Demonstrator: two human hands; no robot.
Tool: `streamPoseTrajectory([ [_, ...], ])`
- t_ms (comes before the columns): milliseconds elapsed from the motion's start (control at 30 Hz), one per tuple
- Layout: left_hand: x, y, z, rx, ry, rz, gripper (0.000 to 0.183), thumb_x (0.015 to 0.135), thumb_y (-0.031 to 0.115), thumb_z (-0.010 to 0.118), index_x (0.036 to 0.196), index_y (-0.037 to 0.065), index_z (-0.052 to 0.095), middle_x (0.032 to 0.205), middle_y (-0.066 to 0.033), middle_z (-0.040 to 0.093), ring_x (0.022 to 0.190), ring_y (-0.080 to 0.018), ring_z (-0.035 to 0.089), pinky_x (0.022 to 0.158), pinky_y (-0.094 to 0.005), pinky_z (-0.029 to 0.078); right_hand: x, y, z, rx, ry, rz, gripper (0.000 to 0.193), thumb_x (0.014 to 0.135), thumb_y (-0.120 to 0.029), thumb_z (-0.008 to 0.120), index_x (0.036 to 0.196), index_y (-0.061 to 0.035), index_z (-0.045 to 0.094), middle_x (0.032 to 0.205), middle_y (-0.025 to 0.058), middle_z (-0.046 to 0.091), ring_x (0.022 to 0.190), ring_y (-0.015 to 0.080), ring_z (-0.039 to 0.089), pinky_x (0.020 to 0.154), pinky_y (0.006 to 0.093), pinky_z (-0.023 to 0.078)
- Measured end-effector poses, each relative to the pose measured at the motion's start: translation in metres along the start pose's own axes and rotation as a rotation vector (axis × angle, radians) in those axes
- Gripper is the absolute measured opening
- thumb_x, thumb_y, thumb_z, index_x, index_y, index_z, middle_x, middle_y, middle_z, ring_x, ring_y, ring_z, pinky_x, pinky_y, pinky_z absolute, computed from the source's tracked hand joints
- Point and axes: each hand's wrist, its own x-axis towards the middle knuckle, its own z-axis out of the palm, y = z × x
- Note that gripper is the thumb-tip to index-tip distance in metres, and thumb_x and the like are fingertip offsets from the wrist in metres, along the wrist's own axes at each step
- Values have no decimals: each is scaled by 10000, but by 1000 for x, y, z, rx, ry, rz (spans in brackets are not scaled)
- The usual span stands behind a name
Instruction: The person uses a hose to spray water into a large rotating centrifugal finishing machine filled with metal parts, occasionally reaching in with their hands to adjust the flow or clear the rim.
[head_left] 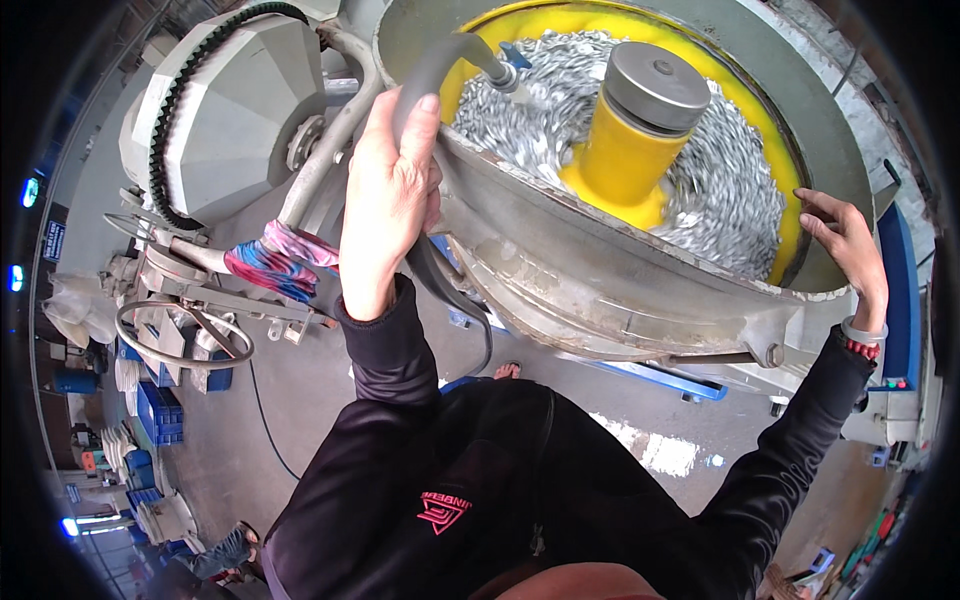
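Note:
My left hand (385,180) is closed around a thick grey hose (440,72). The hose arches over the near rim of a large round tumbling bowl (600,265) and ends in a fitting with a blue valve handle (516,55). Below its tip the water, if any, is hard to make out. Small shiny metal pieces (545,110), blurred by motion, fill the yellow-lined bowl around a yellow centre post (630,150) with a grey metal cap (657,85). At the bowl's right rim, my right hand (848,245) holds nothing; its fingers are apart, with the tips near the yellow lining (790,240).
A pale many-sided drum (240,120) with a black toothed belt stands left, above a handwheel (185,335). Colourful cloth (285,260) wraps a pipe. Blue crates (160,412) stand farther left. A blue cabinet (900,300) is at right. Another person's leg (225,553) shows lower left.

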Motion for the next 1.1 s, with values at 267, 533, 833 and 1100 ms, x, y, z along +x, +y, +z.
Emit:
streamPoseTrajectory([
  [267,5,-5,-6,29,-37,-13,432,960,380,507,1212,29,498,521,25,402,375,-61,386,358,-233,321,-1,8,6,100,47,-48,390,883,-195,633,1212,7,581,910,119,663,810,150,553,789,298,442],
  [533,5,-4,-6,12,-31,-23,417,959,365,513,1200,24,506,487,27,373,350,-59,355,346,-236,294,3,4,0,-28,-9,-67,386,879,-194,628,1214,-7,583,887,129,667,797,156,586,758,316,461],
  [833,3,-3,-6,35,-30,-10,401,959,372,509,1186,42,507,488,30,379,358,-56,359,354,-236,304,0,-1,0,19,-45,-43,387,891,-186,617,1223,7,569,909,150,673,845,160,611,785,307,469],
  [1100,4,-2,-7,69,-40,-12,416,960,389,501,1196,46,503,546,25,414,383,-50,377,367,-231,322,2,7,-3,-4,-72,-9,410,895,-171,616,1260,0,544,956,106,655,851,132,581,781,279,466],
])
